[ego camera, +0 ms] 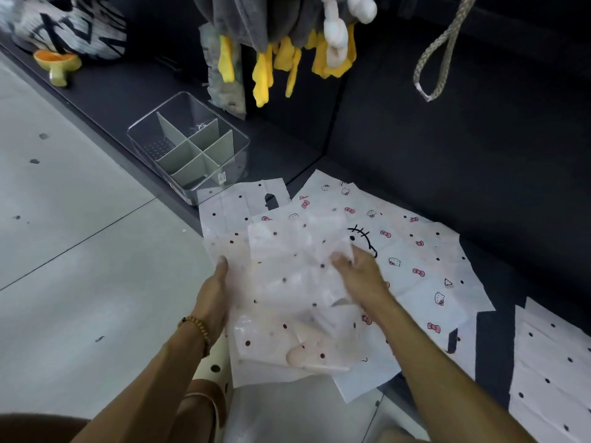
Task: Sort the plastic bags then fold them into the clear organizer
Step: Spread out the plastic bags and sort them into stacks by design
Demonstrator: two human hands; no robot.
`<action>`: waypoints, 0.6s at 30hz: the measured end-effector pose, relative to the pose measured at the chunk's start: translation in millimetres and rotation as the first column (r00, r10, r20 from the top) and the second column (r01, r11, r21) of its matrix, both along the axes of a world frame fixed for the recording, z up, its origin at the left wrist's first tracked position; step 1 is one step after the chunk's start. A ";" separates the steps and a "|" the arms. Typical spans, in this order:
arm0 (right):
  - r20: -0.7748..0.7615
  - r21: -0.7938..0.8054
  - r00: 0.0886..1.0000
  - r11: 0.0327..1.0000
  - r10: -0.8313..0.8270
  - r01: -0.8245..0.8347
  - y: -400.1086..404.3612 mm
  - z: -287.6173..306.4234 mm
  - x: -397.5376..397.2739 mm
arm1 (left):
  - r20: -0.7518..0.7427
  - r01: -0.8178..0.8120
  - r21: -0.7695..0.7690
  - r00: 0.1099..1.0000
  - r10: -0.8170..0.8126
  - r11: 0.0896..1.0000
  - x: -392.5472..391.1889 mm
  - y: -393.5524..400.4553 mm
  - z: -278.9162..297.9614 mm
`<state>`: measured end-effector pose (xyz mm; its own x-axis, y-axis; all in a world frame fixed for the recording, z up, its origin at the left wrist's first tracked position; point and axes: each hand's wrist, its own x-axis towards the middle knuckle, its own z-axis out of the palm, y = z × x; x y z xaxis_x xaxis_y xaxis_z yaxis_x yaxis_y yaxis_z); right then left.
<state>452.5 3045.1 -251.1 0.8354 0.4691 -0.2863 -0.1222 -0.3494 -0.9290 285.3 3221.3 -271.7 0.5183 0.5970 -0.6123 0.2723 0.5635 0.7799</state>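
Holding a dotted bag (287,298) up over the pile of bags (415,251), both hands worked it. Left hand (214,298) gripped its left edge, fingers behind the plastic, thumb on top. Right hand (361,273) pinched a fold near the bag's upper middle. Bag's long axis ran away from the person, toward the clear organizer (188,145), which sat beyond the bag, up-left, apparently still empty. Left hand was nearer the organizer. Probably mid-fold.

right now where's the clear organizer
In the head view the clear organizer sits upper left of centre on the dark surface, near its edge by the pale floor, just beyond the spread plastic bags and below the hanging yellow plush.
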 end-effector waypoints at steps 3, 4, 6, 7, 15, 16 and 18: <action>0.112 -0.130 0.971 0.971 0.213 -0.199 5.7 -24.0 -15.8 | 0.010 0.110 0.019 0.994 -0.110 0.994 0.9 -1.6 3.9; 0.106 -0.157 0.966 0.964 0.234 -0.217 7.6 -28.8 -17.9 | -0.034 0.153 0.074 0.988 -0.151 0.985 1.5 -3.7 5.3; 0.137 -0.225 0.960 0.952 0.242 -0.208 11.0 -38.4 -16.6 | -0.121 0.212 0.174 0.974 -0.193 0.962 2.2 -7.1 6.4; 0.191 -0.289 0.953 0.942 0.234 -0.173 11.3 -40.2 -14.7 | -0.125 0.225 0.183 0.971 -0.205 0.957 2.0 -7.9 8.3; -0.278 0.064 0.958 0.994 -0.068 0.089 -18.3 -0.1 -10.0 | 0.105 0.340 0.036 0.934 -0.341 0.940 9.2 -10.3 52.5; -0.297 0.088 0.953 0.992 -0.056 0.086 -25.5 5.0 -10.7 | 0.109 0.362 0.039 0.925 -0.364 0.931 12.4 -14.9 58.0; -0.227 0.136 0.970 0.983 -0.092 0.125 -43.2 11.6 -12.9 | 0.105 0.421 0.080 0.898 -0.428 0.904 21.4 -27.9 66.3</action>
<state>439.6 3001.9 -239.5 0.8086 0.4296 -0.4019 -0.3576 -0.1836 -0.9157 306.8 3193.3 -205.4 0.7957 0.3345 -0.5050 0.3811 0.3714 0.8466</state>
